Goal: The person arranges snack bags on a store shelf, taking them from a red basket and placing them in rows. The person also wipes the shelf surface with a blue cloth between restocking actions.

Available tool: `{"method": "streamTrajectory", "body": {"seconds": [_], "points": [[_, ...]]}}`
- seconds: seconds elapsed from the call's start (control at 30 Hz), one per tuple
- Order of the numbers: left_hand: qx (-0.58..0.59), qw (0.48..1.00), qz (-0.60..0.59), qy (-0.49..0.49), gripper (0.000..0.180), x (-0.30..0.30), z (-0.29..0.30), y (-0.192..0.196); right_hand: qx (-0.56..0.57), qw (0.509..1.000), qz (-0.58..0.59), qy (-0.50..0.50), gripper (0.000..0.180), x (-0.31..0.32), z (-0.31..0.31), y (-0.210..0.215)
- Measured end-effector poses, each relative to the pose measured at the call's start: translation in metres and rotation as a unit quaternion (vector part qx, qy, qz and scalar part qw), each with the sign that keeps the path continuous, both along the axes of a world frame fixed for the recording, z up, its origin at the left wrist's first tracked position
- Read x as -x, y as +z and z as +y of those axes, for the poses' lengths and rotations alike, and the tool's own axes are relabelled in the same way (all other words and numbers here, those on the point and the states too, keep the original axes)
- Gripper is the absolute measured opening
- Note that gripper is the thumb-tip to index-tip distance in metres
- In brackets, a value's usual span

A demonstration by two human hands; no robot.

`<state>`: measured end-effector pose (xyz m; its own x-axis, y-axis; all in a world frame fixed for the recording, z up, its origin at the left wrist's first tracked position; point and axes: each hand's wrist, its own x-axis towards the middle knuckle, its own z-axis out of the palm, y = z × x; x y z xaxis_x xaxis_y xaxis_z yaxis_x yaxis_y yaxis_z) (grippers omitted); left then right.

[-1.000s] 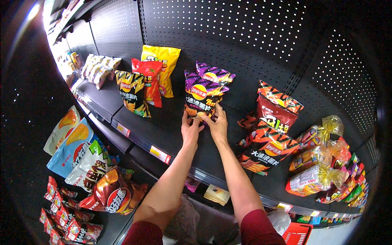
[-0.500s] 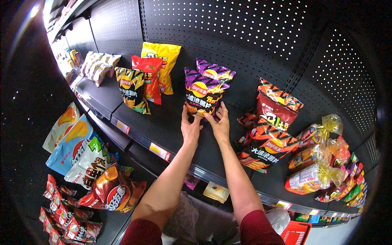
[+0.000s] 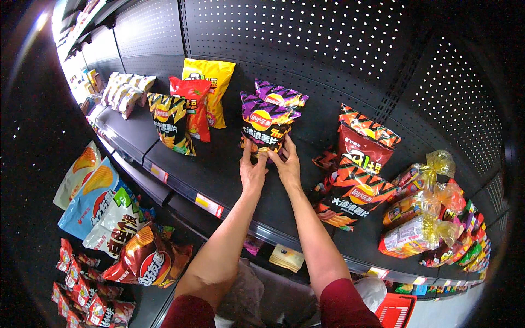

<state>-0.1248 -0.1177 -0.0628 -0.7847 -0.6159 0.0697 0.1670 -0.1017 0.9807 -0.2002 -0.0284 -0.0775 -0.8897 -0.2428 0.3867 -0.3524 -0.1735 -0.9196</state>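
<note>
A purple-and-black bag of potato chips [image 3: 269, 123] stands upright on the black shelf [image 3: 219, 164], with a second purple bag [image 3: 281, 97] close behind it. My left hand [image 3: 253, 172] holds the lower left of the front bag. On its lower right, my right hand [image 3: 286, 167] has its fingers round the edge, and the thumbs of both hands nearly meet at the bottom front. To the left stand a black-and-gold chip bag [image 3: 169, 124], a red bag [image 3: 196, 106] and a yellow bag [image 3: 216, 82].
Orange-and-black chip bags [image 3: 355, 194] and a dark red bag [image 3: 363, 147] stand to the right, before tied clear-wrapped packs [image 3: 410, 238]. Lower left, more snack bags [image 3: 147, 257] fill another shelf. A perforated black panel [image 3: 301, 38] backs the shelf. A red basket [image 3: 396, 310] sits low right.
The view has shifted slightly, so the shelf goods appear a little further left. Both hands keep their hold at the bottom of the front purple bag.
</note>
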Motion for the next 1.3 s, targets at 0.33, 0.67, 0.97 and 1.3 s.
{"method": "streamTrajectory", "body": {"seconds": [0.33, 0.67, 0.97, 1.3], "points": [[0.035, 0.999, -0.004, 0.017, 0.073, -0.001, -0.004, -0.003, -0.065, 0.997, -0.004, -0.042, 0.084, -0.013, 0.005, 0.004], [0.060, 0.992, -0.012, 0.114, 0.058, -0.008, 0.004, 0.000, -0.130, 0.987, 0.046, -0.081, 0.066, -0.063, 0.031, 0.007], [0.064, 0.995, 0.063, 0.052, 0.019, -0.034, 0.014, 0.028, -0.078, 0.987, -0.136, 0.046, 0.017, -0.238, 0.114, 0.067], [-0.073, 0.996, 0.025, -0.035, 0.025, -0.055, 0.035, 0.052, -0.052, 0.939, -0.093, -0.326, 0.026, -0.340, 0.369, 0.069]]}}
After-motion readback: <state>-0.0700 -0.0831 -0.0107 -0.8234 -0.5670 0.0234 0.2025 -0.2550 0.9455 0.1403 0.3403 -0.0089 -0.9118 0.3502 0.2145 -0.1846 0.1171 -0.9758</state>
